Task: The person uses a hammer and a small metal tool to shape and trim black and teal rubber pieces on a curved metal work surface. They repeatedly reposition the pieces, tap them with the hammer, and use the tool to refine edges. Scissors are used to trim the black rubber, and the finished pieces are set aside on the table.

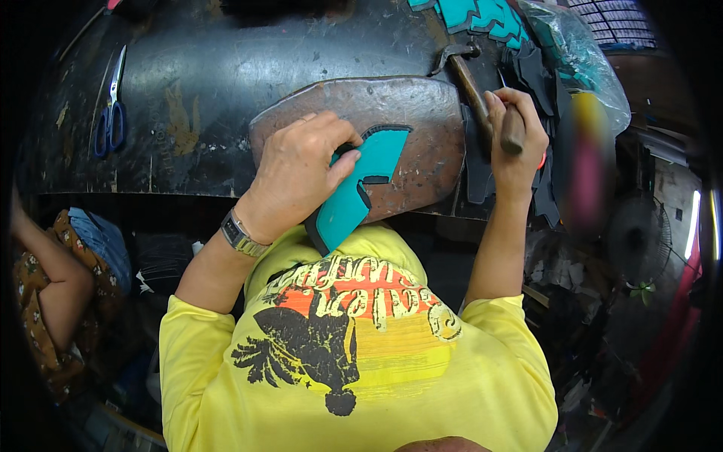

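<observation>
Left hand (pixel 297 169) pins teal piece (pixel 360 184) on slab (pixel 422 143) — right hand (pixel 516 139) grips hammer (pixel 471 79).

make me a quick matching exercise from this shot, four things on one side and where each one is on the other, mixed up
Things:
1. teal piece
2. hammer
3. scissors
4. wristwatch

Places:
a. lying far left on the dark bench
b. on the left wrist
c. gripped in the right hand
d. pressed on the brown slab by the left hand

Pairs: 1-d, 2-c, 3-a, 4-b
</observation>
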`<action>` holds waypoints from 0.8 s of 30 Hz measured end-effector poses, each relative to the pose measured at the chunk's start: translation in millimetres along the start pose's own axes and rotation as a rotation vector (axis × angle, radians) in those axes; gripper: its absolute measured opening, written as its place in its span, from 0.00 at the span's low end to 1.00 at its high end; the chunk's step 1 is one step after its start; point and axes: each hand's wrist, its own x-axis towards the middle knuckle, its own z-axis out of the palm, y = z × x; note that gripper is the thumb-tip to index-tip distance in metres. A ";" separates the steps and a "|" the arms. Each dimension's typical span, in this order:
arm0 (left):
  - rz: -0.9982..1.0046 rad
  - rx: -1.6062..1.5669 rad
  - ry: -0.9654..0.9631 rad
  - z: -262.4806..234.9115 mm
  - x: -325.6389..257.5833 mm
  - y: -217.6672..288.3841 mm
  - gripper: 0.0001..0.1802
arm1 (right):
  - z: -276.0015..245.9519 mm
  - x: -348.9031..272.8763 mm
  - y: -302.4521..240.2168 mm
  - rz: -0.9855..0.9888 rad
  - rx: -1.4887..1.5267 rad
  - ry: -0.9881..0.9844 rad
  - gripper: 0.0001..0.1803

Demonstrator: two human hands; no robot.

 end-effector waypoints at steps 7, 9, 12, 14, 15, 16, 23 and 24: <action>-0.031 0.018 0.014 2.2 -1.9 0.2 0.07 | 27.6 11.9 49.5 0.079 -0.412 -0.211 0.11; -0.024 0.012 0.025 3.8 -2.5 -0.8 0.07 | 28.1 16.5 46.7 0.118 -0.378 -0.185 0.10; -0.027 0.007 0.037 4.8 -3.3 -2.2 0.07 | 12.5 12.2 26.9 -0.040 -0.157 -0.078 0.15; -0.032 -0.006 0.040 5.1 -4.0 -1.3 0.07 | -6.0 -5.7 6.8 0.077 0.100 -0.089 0.20; -0.029 -0.017 0.046 5.3 -3.4 -0.7 0.07 | -13.7 -18.5 -3.8 0.098 0.172 -0.124 0.22; -0.025 -0.029 0.052 5.3 -2.4 -0.7 0.07 | -19.0 -30.9 -13.8 0.084 0.224 -0.145 0.24; -0.024 0.005 0.014 1.7 -2.6 -0.4 0.09 | -17.9 -68.1 -47.6 -0.071 0.302 -0.385 0.22; -0.027 0.005 0.014 2.0 -2.4 -0.5 0.09 | -22.2 -68.1 -49.4 -0.082 0.339 -0.310 0.21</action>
